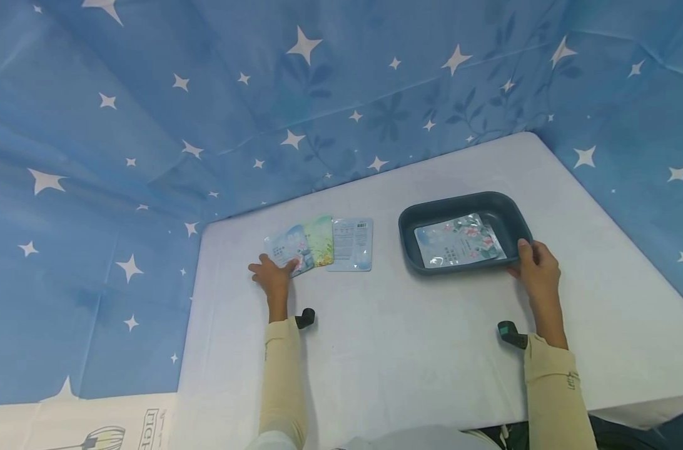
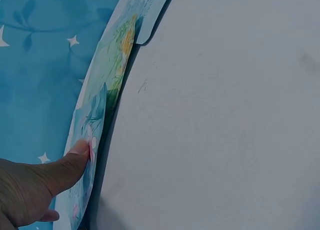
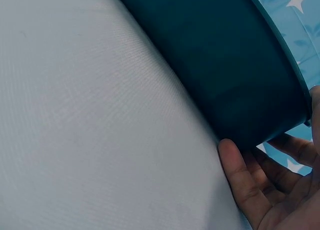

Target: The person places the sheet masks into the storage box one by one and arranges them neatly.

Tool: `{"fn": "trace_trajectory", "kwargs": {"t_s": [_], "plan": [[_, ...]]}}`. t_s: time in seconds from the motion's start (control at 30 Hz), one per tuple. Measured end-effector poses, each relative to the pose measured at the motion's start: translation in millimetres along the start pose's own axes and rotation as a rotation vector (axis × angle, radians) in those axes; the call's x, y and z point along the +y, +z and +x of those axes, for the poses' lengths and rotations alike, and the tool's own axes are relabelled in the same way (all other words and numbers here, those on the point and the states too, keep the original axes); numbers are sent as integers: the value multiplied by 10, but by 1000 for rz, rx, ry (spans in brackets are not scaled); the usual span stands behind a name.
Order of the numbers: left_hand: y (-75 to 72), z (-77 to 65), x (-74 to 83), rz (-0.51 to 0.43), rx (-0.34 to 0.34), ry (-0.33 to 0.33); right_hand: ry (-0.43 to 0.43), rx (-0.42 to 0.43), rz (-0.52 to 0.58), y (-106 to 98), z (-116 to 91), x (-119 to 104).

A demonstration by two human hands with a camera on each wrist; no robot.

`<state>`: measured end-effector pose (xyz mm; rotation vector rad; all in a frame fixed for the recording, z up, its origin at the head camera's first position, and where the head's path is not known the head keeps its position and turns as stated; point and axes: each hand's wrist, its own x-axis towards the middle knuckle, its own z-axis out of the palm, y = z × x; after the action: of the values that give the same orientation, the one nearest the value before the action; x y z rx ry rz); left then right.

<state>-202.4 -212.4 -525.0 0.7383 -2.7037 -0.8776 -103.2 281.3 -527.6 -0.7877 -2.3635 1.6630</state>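
Three flat sheet mask packets overlap in a row at the left of the table. The blue floral packet [image 1: 290, 248] lies leftmost, partly over a green one [image 1: 320, 240]; a pale packet [image 1: 353, 244] shows printed text at the right. My left hand [image 1: 273, 275] is at the blue packet's near left corner, its thumb [image 2: 80, 147] touching the printed face and its fingers spread past the left edge. My right hand [image 1: 538, 270] grips the near right corner of a dark blue-green tray [image 1: 460, 205], thumb at the rim and fingers underneath. Floral packets [image 1: 456, 242] lie stacked inside the tray.
A white cloth [image 1: 398, 350] covers the table. Blue star-patterned fabric [image 1: 341, 81] hangs along the back and the sides. Small dark wrist cameras [image 1: 306, 318] stick out from both sleeves. A pale printed cloth [image 1: 82, 428] shows at lower left.
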Motion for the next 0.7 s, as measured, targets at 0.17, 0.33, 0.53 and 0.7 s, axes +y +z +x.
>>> {"fn": "trace_trajectory", "kwargs": {"t_s": [0.17, 0.33, 0.53, 0.7], "plan": [[-33, 13, -33, -81, -11, -15, 10, -10, 9, -2, 8, -11], [-71, 32, -58, -187, 6, -38, 7, -15, 1, -8, 7, -5], [-97, 95, -84, -195, 17, -78, 7, 2, -30, -1, 9, 10], [-104, 140, -117, -214, 18, -98, 2, 11, -37, 5, 21, 19]]}}
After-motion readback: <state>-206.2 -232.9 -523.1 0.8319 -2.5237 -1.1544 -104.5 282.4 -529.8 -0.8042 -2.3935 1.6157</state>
